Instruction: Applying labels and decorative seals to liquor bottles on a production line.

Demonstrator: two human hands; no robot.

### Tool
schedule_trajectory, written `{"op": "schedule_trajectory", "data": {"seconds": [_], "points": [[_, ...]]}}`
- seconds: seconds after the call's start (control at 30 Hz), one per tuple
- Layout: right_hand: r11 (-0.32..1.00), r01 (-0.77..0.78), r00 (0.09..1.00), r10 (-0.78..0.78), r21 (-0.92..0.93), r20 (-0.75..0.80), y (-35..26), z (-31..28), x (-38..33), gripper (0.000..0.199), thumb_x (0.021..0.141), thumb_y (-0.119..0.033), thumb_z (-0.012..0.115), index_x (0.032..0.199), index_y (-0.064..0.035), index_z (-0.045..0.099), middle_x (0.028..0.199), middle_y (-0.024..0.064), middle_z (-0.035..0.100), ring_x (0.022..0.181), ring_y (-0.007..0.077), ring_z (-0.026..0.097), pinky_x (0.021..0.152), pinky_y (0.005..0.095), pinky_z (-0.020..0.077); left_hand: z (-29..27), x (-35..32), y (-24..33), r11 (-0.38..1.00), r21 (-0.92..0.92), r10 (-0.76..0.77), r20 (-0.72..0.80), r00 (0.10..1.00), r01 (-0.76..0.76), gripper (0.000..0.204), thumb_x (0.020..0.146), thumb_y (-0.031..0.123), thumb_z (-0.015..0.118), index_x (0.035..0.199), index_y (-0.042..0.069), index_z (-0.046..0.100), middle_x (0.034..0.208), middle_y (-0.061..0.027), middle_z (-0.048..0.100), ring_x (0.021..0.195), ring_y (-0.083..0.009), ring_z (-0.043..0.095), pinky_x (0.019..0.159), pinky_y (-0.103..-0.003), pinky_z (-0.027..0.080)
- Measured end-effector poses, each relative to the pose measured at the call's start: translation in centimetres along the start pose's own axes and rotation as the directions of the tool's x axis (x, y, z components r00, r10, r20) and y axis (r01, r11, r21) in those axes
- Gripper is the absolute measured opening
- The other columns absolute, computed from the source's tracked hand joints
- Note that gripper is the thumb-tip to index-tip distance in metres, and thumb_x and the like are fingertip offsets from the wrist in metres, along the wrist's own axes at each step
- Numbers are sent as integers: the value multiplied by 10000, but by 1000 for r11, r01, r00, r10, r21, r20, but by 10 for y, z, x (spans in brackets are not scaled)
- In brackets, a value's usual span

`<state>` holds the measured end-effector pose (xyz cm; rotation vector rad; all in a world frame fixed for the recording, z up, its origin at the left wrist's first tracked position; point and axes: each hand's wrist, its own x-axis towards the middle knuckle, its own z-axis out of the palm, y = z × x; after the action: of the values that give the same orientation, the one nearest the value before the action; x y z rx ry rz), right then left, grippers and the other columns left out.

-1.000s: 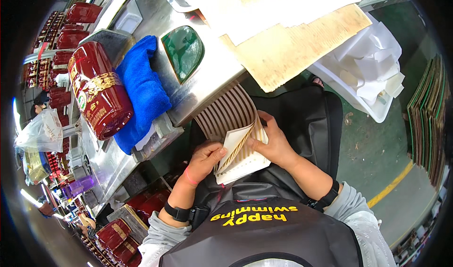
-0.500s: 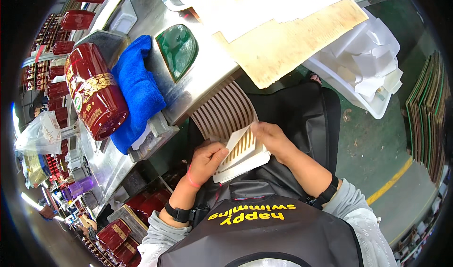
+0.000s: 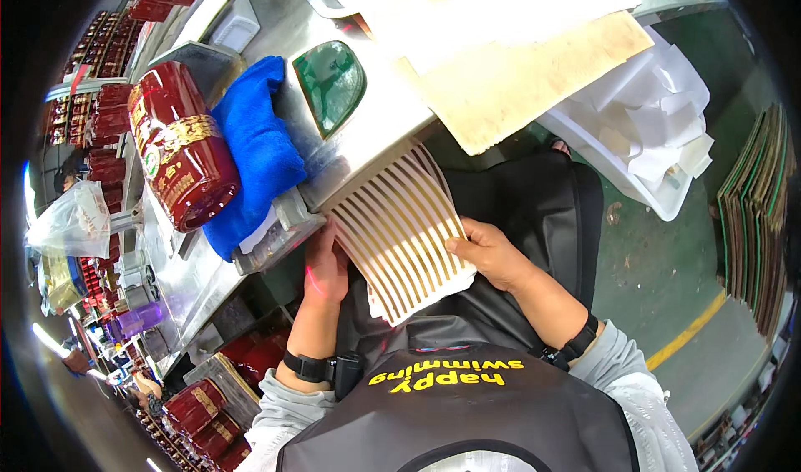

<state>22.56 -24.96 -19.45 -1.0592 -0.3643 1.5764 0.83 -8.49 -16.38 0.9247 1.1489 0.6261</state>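
You held a fanned sheet of white backing paper with gold strips [image 3: 400,230] in your lap, just near of the metal surface [image 3: 275,21], its far edge reaching up to the surface's near rim. Your left hand [image 3: 324,267] sat at the sheet's left edge with its fingers tucked under the paper, closed on that side, though how tightly could not be told because the sheet hid the fingertips. Your right hand [image 3: 492,253] gripped the sheet's right edge, thumb on top and fingers curled beneath, so both hands were closed on the same sheet. The strips ran in curved rows from the far end toward you, bowed upward in the middle. On the surface, to the far left of your hands, a folded blue cloth [image 3: 259,151] lay beside a dark red cylindrical tin with gold bands [image 3: 179,159], which lay on its side touching the cloth. Just right of the cloth stood a green glass piece [image 3: 331,84] on the metal, and farther right a tan board [image 3: 526,80] jutted over the surface's edge under white sheets. A white bin of paper scraps [image 3: 651,130] stood on the green floor to your right, well apart from your hands.
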Motion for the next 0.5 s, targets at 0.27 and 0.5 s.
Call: {"op": "schedule_trajectory", "data": {"seconds": [0.27,0.5], "points": [[946,-116,993,107,303,45,-9,-3,-4,246,950,-132,571,1153,0,612,1051,52,677,916,126,652,836,293,519,9,5,10,907,-212,-346,120,931,364,437,975,365,512,1313,88,503,1271,-109,594,1198,-278,539,1033,-451,408],[940,-155,980,186,305,-75,-12,-8,-15,207,917,-110,605,1093,-6,633,989,52,683,860,123,655,794,286,524,22,5,-14,600,-535,-274,560,781,594,515,947,411,563,1327,68,512,1321,-148,566,1216,-330,540,1047,-511,414]]}}
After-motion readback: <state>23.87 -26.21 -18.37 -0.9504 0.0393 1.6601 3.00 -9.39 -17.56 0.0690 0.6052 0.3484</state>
